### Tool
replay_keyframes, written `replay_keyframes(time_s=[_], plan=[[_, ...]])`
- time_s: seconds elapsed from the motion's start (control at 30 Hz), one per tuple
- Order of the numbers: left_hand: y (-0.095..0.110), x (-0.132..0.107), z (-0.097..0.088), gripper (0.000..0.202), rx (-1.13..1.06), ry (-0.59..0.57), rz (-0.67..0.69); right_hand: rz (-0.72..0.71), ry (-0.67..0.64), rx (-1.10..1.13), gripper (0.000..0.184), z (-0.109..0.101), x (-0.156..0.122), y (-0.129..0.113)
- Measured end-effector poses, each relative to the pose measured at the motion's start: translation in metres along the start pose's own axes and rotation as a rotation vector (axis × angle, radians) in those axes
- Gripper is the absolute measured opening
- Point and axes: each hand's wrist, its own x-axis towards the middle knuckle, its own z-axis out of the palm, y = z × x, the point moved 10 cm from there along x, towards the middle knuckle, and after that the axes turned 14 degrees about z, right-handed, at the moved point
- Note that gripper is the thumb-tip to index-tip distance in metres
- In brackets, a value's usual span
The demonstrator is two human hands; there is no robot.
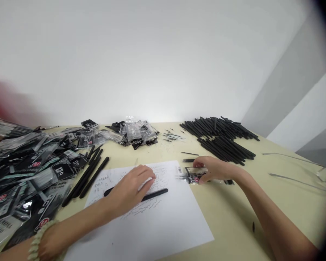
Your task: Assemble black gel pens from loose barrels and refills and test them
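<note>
My left hand (132,190) lies on a sheet of white paper (168,224) with handwriting on it, its fingers curled over a black pen (157,195) whose two ends stick out on either side. A beaded bracelet (38,241) circles my left wrist. To the right of the paper, my right hand (213,169) pinches a small clear plastic packet (195,175) with a black and red label. The packet's contents are partly hidden by my fingers. A few thin black refills (188,160) lie just beyond my right fingertips.
A large heap of black-labelled plastic packets (29,174) covers the table's left side, with loose black pens (85,181) beside it. Further back are a smaller packet heap (136,132), thin refills (172,136) and a big pile of black pens (220,137). Thin metal rods (296,166) lie at right.
</note>
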Motion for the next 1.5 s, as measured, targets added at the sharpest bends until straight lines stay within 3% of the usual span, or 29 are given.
replay_keyframes(time_s=[0.17,0.33,0.47,0.7,0.87,1.07,1.23,1.5], plan=[[0.012,0.008,0.019,0.02,-0.104,-0.03,-0.034,-0.034,-0.049,-0.014,0.026,0.006,-0.001,-0.009],[-0.001,0.038,0.049,0.016,-0.233,-0.041,-0.077,-0.13,-0.061,0.02,0.027,0.003,-0.011,-0.027],[-0.015,0.053,0.069,0.023,-0.431,-0.015,-0.191,-0.21,-0.08,0.073,0.029,-0.003,-0.02,-0.04],[-0.016,0.056,0.085,0.045,-0.953,-0.062,-0.353,-0.248,-0.128,0.138,0.035,-0.001,-0.025,-0.048],[-0.02,0.059,0.087,0.042,-1.107,-0.073,-0.413,-0.244,-0.134,0.152,0.042,0.003,-0.023,-0.048],[-0.018,0.063,0.085,0.033,-1.081,-0.102,-0.414,-0.233,-0.156,0.141,0.042,0.008,-0.022,-0.05],[-0.018,0.066,0.084,0.015,-0.873,-0.085,-0.394,-0.214,-0.122,0.125,0.047,0.009,-0.022,-0.052],[-0.031,0.061,0.086,0.019,-0.674,-0.024,-0.381,-0.21,-0.158,0.121,0.043,0.011,-0.021,-0.05]])
